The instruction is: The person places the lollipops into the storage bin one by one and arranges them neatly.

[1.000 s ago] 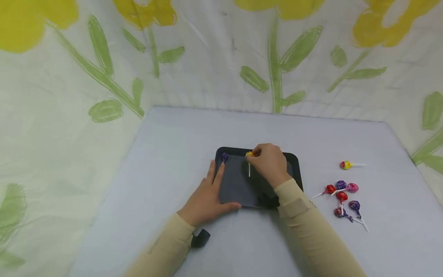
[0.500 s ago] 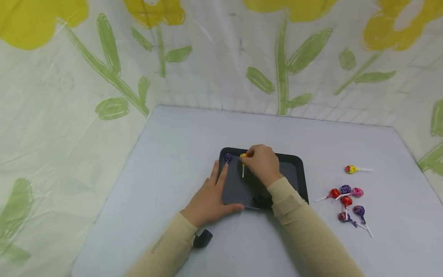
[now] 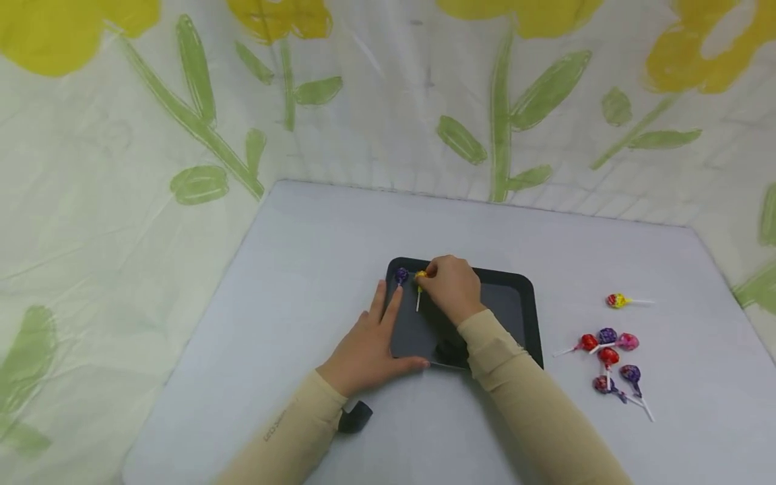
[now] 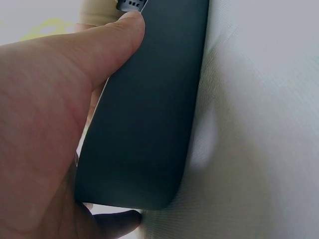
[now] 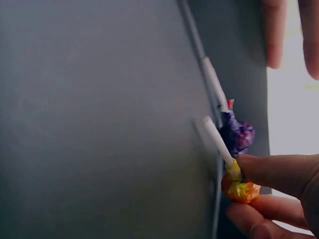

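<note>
A dark rectangular baking tray (image 3: 508, 303) lies on the table. My left hand (image 3: 364, 353) rests spread round its near left corner, fingers straight along the left rim and thumb at the near edge. Between thumb and fingertips, my right hand (image 3: 453, 286) pinches the wrapped head of a yellow-orange lollipop (image 5: 241, 190) over the tray's far left part. Its white stick points toward the near side. Just left of it, a purple lollipop (image 3: 401, 275) lies in the far left corner. The right wrist view shows the two lollipops close together, sticks roughly parallel.
On the table right of the tray lie several loose lollipops, among them a red one (image 3: 609, 357), a pink one (image 3: 628, 341) and a purple one (image 3: 630, 372). A yellow-and-red lollipop (image 3: 616, 300) lies farther back. Behind the table hangs a flower-painted cloth (image 3: 376, 148).
My right hand has carried the yellow-orange lollipop left across the tray, nearer the purple one. The left hand stays at the tray corner. The head view has shifted slightly.
</note>
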`<state>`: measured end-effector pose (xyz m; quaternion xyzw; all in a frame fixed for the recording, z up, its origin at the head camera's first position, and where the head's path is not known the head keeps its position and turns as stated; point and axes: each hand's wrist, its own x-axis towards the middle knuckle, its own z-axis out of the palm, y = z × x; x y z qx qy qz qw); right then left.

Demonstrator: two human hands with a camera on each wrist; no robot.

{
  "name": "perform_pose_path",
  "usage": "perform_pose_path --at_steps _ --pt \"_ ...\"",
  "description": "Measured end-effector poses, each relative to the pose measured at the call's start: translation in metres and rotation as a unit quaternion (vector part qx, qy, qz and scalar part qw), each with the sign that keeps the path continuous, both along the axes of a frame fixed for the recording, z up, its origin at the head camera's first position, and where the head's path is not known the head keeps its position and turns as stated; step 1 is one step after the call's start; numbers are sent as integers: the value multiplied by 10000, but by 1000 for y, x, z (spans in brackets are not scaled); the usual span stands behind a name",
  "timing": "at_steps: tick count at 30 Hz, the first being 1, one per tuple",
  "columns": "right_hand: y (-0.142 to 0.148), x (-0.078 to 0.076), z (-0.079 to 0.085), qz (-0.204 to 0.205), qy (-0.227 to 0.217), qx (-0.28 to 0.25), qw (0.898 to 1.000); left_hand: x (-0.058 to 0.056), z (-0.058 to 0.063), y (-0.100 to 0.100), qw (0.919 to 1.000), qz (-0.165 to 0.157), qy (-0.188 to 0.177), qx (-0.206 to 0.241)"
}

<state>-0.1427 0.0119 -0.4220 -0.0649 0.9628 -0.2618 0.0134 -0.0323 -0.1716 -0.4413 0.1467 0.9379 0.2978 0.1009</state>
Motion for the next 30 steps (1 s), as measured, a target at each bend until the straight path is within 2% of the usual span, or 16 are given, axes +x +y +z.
perform_pose_path --at_steps 8,19,30 --pt "-2 -5 -7 -55 -153 31 9999 0 0 -2 10000 54 12 -53" --pt "-6 -2 -8 -85 -198 -39 9998 0 -3 -5 10000 41 -33 -57" --pt "-10 2 -4 -127 -271 323 9990 1 -4 -16 10000 65 30 24"
